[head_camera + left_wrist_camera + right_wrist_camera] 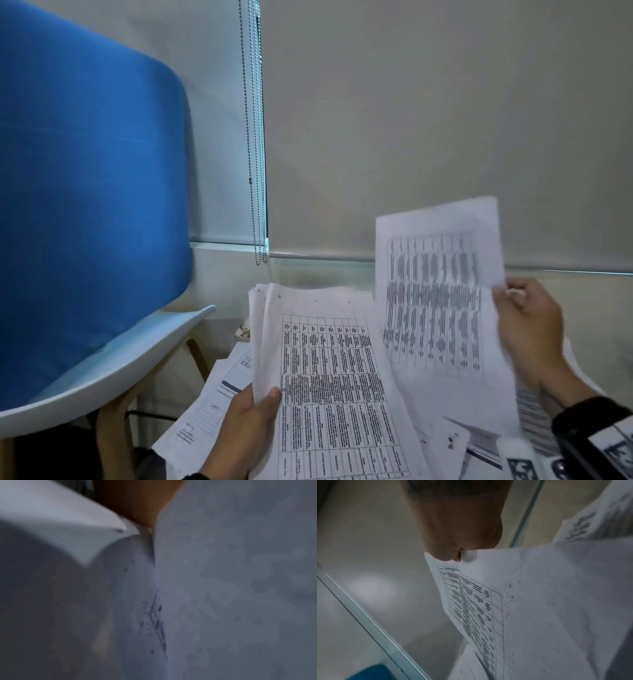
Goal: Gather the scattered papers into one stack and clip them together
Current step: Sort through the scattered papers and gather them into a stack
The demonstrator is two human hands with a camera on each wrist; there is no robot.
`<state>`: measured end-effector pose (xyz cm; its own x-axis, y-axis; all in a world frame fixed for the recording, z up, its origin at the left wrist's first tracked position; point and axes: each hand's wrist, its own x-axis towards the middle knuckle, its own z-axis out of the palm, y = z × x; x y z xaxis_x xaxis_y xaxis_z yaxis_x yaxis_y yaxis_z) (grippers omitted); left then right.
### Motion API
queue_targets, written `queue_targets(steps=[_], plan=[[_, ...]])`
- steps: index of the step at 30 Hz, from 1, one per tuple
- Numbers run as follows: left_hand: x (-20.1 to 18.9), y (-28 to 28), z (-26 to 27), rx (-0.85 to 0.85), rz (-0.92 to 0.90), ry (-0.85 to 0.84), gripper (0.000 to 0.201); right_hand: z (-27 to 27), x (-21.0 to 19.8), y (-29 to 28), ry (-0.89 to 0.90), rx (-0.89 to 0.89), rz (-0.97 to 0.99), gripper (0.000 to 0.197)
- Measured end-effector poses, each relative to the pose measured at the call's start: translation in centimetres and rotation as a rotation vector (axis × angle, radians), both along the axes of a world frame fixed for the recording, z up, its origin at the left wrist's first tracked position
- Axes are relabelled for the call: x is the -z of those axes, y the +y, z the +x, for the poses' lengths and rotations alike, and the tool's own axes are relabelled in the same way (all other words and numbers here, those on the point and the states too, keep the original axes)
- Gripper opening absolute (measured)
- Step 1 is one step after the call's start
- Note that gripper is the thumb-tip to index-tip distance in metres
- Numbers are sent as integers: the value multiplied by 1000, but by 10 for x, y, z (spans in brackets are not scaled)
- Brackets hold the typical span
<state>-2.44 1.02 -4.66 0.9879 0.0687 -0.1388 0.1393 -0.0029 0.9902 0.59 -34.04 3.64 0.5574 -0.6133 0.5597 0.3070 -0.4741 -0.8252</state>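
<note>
My left hand (255, 414) grips the left edge of a thick stack of printed papers (329, 377), thumb on top of a sheet with a table of text. My right hand (524, 318) pinches a few printed sheets (438, 301) by their right edge and holds them raised and upright, to the right of the stack. In the right wrist view the hand (458, 553) pinches the corner of those sheets (539, 601). The left wrist view is blurred and filled with white paper (223, 588). No clip is in view.
More loose papers (209, 407) lie under and around the stack on the table. A white chair with a blue back (85, 205) stands close on the left. A roller blind (445, 120) and its bead chain (255, 154) hang behind.
</note>
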Motion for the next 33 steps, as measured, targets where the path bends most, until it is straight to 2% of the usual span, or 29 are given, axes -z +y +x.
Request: queue_targets(steps=[3,6,11,13,16,18,22,27,29,33], plan=[[-2,-1,-1,7,-3,-2,19,-9,-30,-15,-101,-53,202,8],[-5,-2,-4,13,-13,-8,19,-13,-44,-23,-121,-114,366,14],[-8,-4,-6,15,21,-11,18,-19,-43,-18,-104,-210,464,12],[-9,-4,-6,15,29,-9,18,-20,-41,-19,-117,-214,521,22],[-10,-4,-7,15,32,-18,18,-23,-42,-21,-151,-215,593,27],[-10,-4,-8,19,41,-22,18,-25,-42,-17,-150,-249,591,26],[-12,-7,-8,25,32,2,19,-26,-31,6,-64,-286,472,6],[-20,-7,-8,21,19,-6,14,-18,13,38,92,-329,363,13],[-23,-8,-9,28,14,-3,13,-15,30,50,162,-360,323,8],[-29,-11,-9,83,-6,-93,17,-12,46,70,272,-442,322,7]])
